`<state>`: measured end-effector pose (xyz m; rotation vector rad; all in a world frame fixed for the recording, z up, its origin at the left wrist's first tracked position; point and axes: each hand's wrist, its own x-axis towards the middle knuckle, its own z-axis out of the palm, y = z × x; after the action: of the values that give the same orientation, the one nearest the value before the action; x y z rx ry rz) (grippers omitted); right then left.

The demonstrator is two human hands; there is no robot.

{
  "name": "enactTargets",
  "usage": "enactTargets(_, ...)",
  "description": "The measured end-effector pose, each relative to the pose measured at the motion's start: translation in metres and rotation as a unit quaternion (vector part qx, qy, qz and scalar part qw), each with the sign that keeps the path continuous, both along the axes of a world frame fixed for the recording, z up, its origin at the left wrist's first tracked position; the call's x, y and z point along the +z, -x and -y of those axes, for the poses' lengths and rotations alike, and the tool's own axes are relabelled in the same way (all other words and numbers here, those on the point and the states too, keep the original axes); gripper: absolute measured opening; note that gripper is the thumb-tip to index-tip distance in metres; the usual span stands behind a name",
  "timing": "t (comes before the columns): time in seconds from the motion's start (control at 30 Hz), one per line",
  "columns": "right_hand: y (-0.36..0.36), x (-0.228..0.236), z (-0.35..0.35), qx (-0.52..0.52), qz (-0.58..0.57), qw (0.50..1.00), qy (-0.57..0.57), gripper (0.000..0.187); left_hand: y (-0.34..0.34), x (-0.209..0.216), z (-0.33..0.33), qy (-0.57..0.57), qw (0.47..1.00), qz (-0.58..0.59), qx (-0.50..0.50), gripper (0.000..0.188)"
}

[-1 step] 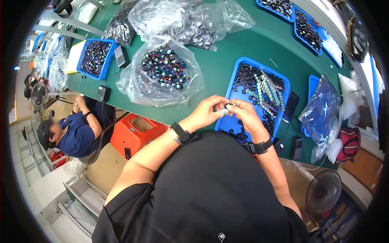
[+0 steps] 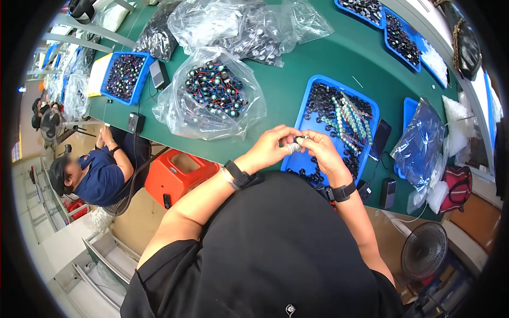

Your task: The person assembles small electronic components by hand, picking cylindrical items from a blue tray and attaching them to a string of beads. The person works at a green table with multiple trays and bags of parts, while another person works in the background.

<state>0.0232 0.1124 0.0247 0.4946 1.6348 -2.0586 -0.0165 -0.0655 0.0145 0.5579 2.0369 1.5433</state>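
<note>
My left hand [image 2: 271, 148] is closed around a short stack of small silvery round pieces [image 2: 291, 148]. Its fingertips meet those of my right hand [image 2: 322, 151], which pinches a small dark round part [image 2: 300, 140]. Both hands are held over the near left edge of a blue tray [image 2: 314, 127]. Many small black round parts [image 2: 320, 100] lie in this tray. On top of them rest several strips of pale green and silvery discs with coloured wires [image 2: 347, 119]. The exact kind of the pinched part is too small to make out.
Left of the tray, an open clear bag [image 2: 214, 90] holds wired round parts. Further left stands another filled blue tray [image 2: 126, 77]. A dark phone [image 2: 380, 139] lies right of the main tray. A red stool [image 2: 177, 177] and a seated person [image 2: 106, 175] are at the left.
</note>
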Motion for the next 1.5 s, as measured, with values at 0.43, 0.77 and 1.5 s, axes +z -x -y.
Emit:
enactTargets(0.43,-0.018,0.007,-0.013,-0.060,-0.003,0.998,-0.011,0.021,0.008,0.012,0.026,0.038,0.984,-0.127,0.123,0.026)
enactTargets(0.77,-0.085,-0.057,-0.094,-0.196,0.088,0.974,-0.074,0.027,0.014,-0.012,-0.001,0.229,0.939,-0.255,-0.002,0.030)
enactTargets(1.5,-0.089,-0.067,-0.069,-0.119,-0.012,0.989,0.087,0.019,-0.044,-0.050,-0.077,-0.029,0.959,0.284,-0.001,0.031)
